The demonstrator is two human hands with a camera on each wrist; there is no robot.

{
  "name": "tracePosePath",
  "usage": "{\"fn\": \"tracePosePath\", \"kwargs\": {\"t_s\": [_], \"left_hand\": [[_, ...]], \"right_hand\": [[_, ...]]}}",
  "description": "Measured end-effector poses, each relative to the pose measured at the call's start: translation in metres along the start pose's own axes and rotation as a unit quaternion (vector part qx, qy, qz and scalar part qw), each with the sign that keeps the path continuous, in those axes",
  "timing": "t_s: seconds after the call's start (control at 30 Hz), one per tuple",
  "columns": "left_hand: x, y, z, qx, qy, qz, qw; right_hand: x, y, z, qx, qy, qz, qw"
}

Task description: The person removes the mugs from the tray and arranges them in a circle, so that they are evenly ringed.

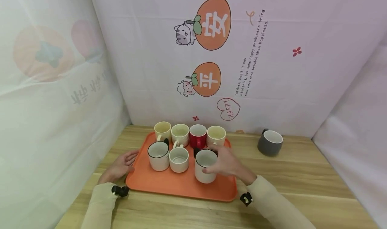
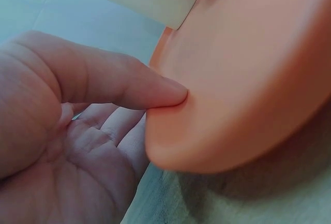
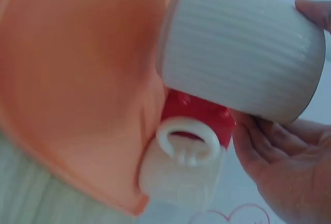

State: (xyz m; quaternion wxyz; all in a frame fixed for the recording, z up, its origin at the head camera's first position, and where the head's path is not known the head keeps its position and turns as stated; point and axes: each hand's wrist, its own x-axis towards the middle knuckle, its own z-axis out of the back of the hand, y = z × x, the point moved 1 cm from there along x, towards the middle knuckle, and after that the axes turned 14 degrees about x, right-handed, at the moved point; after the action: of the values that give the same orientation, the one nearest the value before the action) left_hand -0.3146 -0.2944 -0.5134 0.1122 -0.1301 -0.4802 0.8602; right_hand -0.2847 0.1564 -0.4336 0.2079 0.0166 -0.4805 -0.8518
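On the counter (image 1: 308,185), the left hand (image 1: 119,167) pinches an orange tray (image 1: 169,186) at its left rim; the right hand (image 1: 224,162) holds a black-rimmed white mug (image 1: 202,174) near right. Swinging it far could knock the red mug (image 1: 194,142).

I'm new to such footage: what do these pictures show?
No machine here, just a person's bare left hand and right hand. The wide picture comes from a head-worn camera, the close-ups from one on each wrist. A rectangular orange tray lies on a light wooden table. In its back row stand a pale yellow mug, a shiny red mug and two cream mugs; in front, a black-rimmed white mug and a small white cup. A dark grey mug stands right of the tray. The right hand holds a second black-rimmed white mug; the left thumb rests on the tray's edge.
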Motion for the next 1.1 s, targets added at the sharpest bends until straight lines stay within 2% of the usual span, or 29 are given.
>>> {"fn": "tracePosePath", "kwargs": {"t_s": [0.13,0.27,0.4,0.57,0.8,1.1], "left_hand": [[0.0,0.001,0.0,-0.004,0.0,0.004,1.0],[0.0,0.001,0.0,-0.005,-0.003,0.01,0.9999],[-0.001,0.002,0.0,-0.004,-0.002,0.006,1.0],[-0.001,0.003,0.0,-0.005,0.001,-0.001,1.0],[-0.001,0.004,0.001,-0.009,-0.001,-0.003,1.0],[-0.001,0.004,0.0,-0.014,0.0,-0.004,0.9999]], "right_hand": [[-0.007,-0.001,0.022,-0.022,0.048,0.016,0.9985],[-0.015,-0.006,0.049,-0.038,0.074,0.047,0.9954],[-0.024,-0.012,0.079,-0.051,0.082,0.067,0.9931],[-0.031,-0.022,0.114,-0.095,0.076,0.085,0.9889],[-0.034,-0.046,0.145,-0.128,0.046,0.052,0.9894],[-0.037,-0.09,0.158,-0.162,0.005,0.001,0.9867]]}}
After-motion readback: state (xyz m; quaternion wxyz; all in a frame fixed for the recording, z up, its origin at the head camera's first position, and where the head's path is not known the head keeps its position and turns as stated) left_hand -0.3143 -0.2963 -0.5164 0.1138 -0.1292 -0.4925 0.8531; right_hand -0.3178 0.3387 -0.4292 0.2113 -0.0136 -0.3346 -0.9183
